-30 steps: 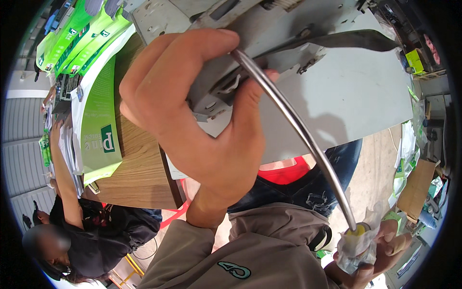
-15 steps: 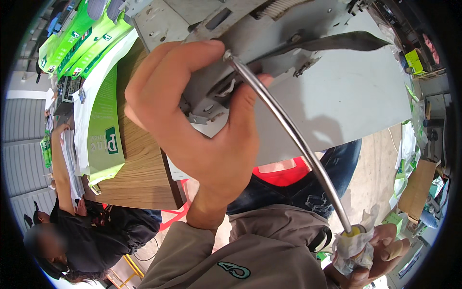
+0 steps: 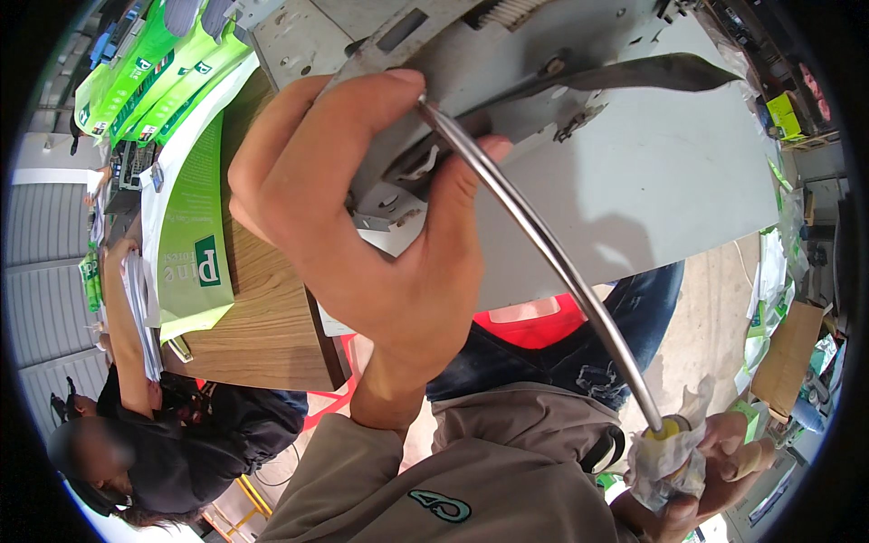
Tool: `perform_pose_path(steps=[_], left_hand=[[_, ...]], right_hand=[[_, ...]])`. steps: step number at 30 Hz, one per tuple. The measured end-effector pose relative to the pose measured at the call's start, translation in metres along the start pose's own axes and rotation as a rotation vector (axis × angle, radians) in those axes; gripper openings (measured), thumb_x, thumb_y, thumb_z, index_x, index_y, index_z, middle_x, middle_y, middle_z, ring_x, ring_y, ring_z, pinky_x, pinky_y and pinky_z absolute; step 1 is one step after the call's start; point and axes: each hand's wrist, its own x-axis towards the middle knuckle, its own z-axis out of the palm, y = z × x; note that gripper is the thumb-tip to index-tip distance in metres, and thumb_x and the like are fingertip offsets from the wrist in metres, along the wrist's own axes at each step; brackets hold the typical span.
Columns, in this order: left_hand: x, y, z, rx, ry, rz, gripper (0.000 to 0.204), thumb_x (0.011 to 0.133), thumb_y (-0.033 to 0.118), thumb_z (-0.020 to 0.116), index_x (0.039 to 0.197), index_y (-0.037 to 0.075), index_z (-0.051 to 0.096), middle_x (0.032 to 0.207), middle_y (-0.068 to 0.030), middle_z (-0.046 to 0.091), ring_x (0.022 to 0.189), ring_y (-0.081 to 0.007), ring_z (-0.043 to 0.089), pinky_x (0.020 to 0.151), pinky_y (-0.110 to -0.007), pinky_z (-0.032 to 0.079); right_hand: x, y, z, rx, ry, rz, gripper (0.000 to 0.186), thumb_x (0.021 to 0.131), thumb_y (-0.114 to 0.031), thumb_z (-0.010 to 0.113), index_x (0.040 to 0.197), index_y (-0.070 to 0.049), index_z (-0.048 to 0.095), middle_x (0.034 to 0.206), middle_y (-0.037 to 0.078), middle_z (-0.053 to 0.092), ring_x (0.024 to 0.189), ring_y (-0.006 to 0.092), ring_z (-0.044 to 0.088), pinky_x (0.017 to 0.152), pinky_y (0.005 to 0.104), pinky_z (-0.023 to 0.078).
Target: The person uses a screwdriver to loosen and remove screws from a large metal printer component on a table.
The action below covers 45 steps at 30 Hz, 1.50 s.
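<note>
My right hand [image 3: 724, 462] is closed round the handle of a long screwdriver [image 3: 552, 249]; crumpled whitish wrapping covers most of that handle, and a bit of yellow shows at its end. The shaft slants up to the left, its tip beside my left index fingertip. My left hand [image 3: 362, 217] is curled in a C round part of a grey metal casing [image 3: 670, 172], index finger and thumb apart on it and the other fingers partly hidden. A dark, flat strip [image 3: 634, 74] runs across the casing behind the shaft.
A brown wooden table [image 3: 262, 317] lies to the left, bearing green and white paper wrappers [image 3: 195, 244] and stacked reams [image 3: 145, 81]. Another person [image 3: 190, 443] sits at the far left, an arm by some papers. Cardboard [image 3: 786, 357] and clutter line the right.
The screwdriver tip has shifted slightly up and left, closer to my left index finger. My left hand has barely moved. The other person's arm has moved slightly.
</note>
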Motion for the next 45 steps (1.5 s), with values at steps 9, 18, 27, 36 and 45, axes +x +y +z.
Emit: perform_pose_path(steps=[9,18,27,36,45], left_hand=[[0.002,-0.003,-0.001,0.030,0.002,0.089,0.078,0.064,0.028,0.091,0.120,0.002,0.045,0.116,-0.0083,0.053,0.112,-0.0254,0.052,0.102,-0.040,0.040],[0.004,-0.006,0.004,-0.036,0.022,0.076,0.077,0.064,0.023,0.092,0.121,0.002,0.046,0.117,-0.0090,0.052,0.113,-0.0251,0.052,0.100,-0.038,0.043],[0.002,0.000,0.011,-0.189,0.056,-0.084,0.098,0.061,0.024,0.093,0.134,0.000,0.033,0.121,-0.0165,0.051,0.116,-0.0296,0.053,0.099,-0.035,0.050],[0.001,0.009,0.018,-0.294,0.235,-0.253,0.098,0.059,0.021,0.094,0.137,0.001,0.037,0.121,-0.0166,0.053,0.116,-0.0266,0.054,0.095,-0.032,0.051],[0.003,0.012,0.014,-0.484,0.191,-0.147,0.084,0.063,0.020,0.092,0.131,-0.002,0.049,0.117,-0.0131,0.058,0.105,-0.0241,0.061,0.090,-0.030,0.052]], right_hand=[[0.010,0.008,-0.002,0.137,-0.342,-0.058,0.056,0.080,-0.018,0.072,0.120,-0.010,0.033,0.108,0.008,0.048,0.085,0.0200,0.062,0.067,0.0276,0.054],[0.014,-0.007,-0.038,0.192,-0.136,0.506,0.061,0.079,-0.032,0.082,0.100,-0.011,0.028,0.096,0.013,0.044,0.080,0.0236,0.065,0.069,0.0251,0.056],[0.007,0.006,-0.010,0.444,-0.389,0.288,0.068,0.082,-0.036,0.078,0.116,-0.006,0.028,0.125,0.028,0.047,0.099,0.0283,0.063,0.080,0.0278,0.055],[0.028,0.004,-0.084,0.367,-0.500,0.746,0.075,0.081,-0.030,0.075,0.136,-0.005,0.031,0.109,0.016,0.054,0.083,0.0216,0.061,0.069,0.0329,0.052],[0.022,0.000,-0.027,0.059,-0.346,0.180,0.074,0.081,-0.028,0.075,0.136,-0.005,0.031,0.110,0.017,0.054,0.083,0.0216,0.061,0.068,0.0318,0.051]])
